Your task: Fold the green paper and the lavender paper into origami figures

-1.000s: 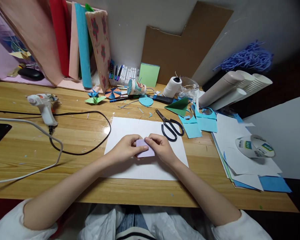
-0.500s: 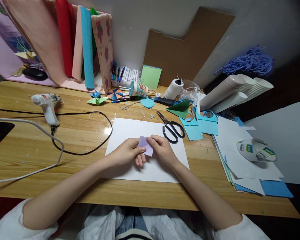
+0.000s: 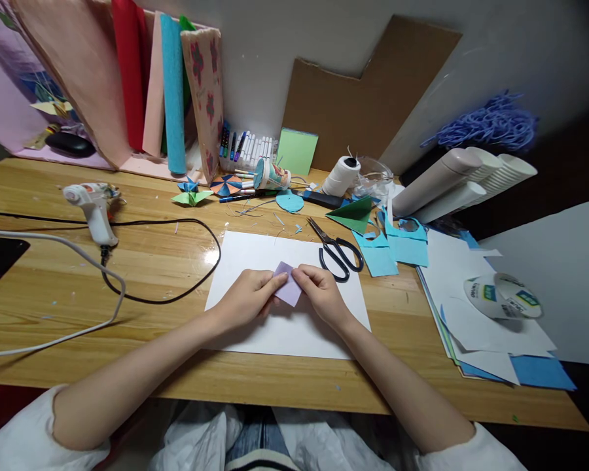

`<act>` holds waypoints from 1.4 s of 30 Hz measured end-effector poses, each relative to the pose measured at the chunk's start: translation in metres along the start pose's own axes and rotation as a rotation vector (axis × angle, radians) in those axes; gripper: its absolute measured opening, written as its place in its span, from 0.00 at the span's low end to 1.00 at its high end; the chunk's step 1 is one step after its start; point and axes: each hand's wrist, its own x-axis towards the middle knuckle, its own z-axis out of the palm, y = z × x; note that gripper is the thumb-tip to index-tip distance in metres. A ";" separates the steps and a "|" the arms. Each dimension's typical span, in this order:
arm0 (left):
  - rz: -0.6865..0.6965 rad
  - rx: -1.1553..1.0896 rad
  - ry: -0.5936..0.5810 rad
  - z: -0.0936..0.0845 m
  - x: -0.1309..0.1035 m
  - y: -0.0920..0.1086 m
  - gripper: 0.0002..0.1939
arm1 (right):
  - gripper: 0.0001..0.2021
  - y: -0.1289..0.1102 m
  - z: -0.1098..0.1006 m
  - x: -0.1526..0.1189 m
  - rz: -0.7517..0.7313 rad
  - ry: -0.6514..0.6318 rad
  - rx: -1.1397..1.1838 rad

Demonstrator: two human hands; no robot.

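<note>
Well, flat lilac paper [image 3: 289,294] (squarish, tilted), pinching fingers [image 3: 275,282], white sheet [image 3: 255,252] beneath

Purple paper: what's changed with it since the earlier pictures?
The purple paper has turned clockwise, one corner now pointing down the picture. The left hand holds it with the thumb farther up; the right hand still pinches its edge. The scissors, white sheet and glue gun stayed put.

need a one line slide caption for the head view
Two hands hold a small purple paper above a white sheet, with black-handled scissors lying just beyond.
</note>
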 end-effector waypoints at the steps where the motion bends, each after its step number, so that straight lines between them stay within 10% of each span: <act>1: 0.032 0.018 0.014 -0.001 0.001 0.000 0.21 | 0.19 0.000 0.000 -0.001 -0.003 -0.001 -0.019; 13: 0.081 -0.035 0.095 0.002 -0.002 0.004 0.18 | 0.20 -0.002 0.006 -0.004 0.018 -0.069 -0.049; 25: -0.091 -0.311 -0.249 -0.012 0.011 0.003 0.17 | 0.19 0.001 0.004 -0.002 0.032 0.024 -0.146; 35: -0.041 -0.236 0.049 -0.013 0.013 0.005 0.17 | 0.13 0.000 0.003 -0.001 0.013 0.026 -0.108; 42: -0.052 -0.134 0.045 -0.012 0.011 0.007 0.16 | 0.13 -0.003 0.000 -0.001 -0.231 0.158 -0.261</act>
